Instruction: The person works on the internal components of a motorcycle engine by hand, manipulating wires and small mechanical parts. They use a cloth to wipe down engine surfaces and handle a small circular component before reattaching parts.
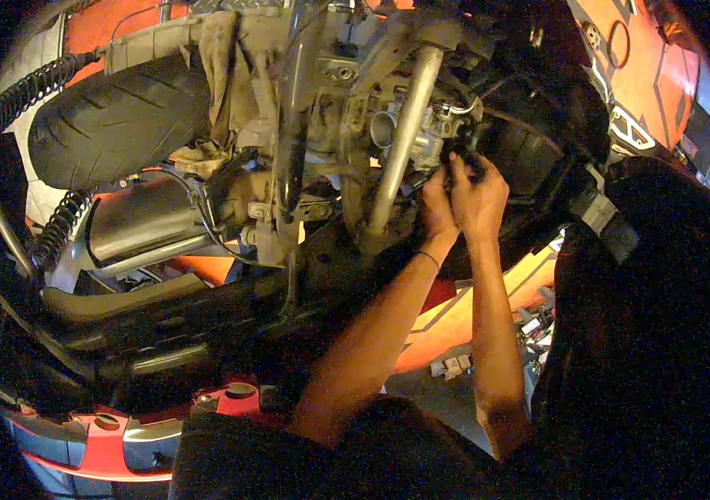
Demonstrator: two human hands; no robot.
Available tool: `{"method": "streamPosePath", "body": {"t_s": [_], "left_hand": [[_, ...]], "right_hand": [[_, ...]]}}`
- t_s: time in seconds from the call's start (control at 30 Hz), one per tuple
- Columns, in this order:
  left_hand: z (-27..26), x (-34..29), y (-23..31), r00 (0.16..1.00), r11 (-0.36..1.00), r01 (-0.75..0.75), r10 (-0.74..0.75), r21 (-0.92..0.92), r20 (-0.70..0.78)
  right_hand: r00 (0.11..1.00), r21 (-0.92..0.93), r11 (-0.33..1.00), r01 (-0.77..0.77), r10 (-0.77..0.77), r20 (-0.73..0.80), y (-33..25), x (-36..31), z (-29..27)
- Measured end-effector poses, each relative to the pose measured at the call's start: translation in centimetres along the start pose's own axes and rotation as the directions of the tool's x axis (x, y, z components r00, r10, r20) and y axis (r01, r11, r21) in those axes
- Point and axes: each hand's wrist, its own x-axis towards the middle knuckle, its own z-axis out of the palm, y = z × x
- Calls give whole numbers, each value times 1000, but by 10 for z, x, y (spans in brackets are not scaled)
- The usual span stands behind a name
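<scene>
Both my hands work close together inside the frame of a stripped scooter or motorcycle, just below a silvery metal throttle body or carburetor [430,137]. My left hand [440,208], with a thin dark band at its wrist, has its fingers curled against the lower side of that part. Beside it, my right hand [481,196] is closed too, thumb and fingers bent in toward the dark parts at the fitting's edge. Whatever the fingertips grip is hidden in shadow. A pale metal tube [407,137] slants past the round mouth of the body, left of my hands.
To the left lie the rear tire [122,125], a dark muffler [155,217] and coil-spring shock absorbers [59,229]. A brown rag [217,75] hangs by the tire. A dark frame tube [296,108] crosses the middle. Red body panels [105,442] sit at lower left, above orange patterned flooring [438,333].
</scene>
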Motion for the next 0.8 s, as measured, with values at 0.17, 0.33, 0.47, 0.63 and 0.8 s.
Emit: {"method": "streamPosePath", "body": {"t_s": [0.17, 0.33, 0.47, 0.63, 0.8], "left_hand": [[6, 1, -9, 1000, 981, 19, -17, -195, 11], [18, 9, -22, 995, 962, 10, -35, -274, -88], [66, 5, -33, 937, 765, -45, -190, -642, -292], [63, 16, -41, 852, 965, -53, -90, -256, -516], [69, 2, -17, 848, 956, 11, -164, -292, -505]], "right_hand": [[975, -38, 982, 188, -191, -112, 9, 1, 6], [983, 31, 995, 92, -96, 159, -16, 6, -10], [968, 53, 992, 115, -123, 219, 16, 46, -22], [925, -463, 836, 293, -125, 359, -16, 55, -14], [816, -363, 777, 515, -315, 485, 18, 86, -27]]}}
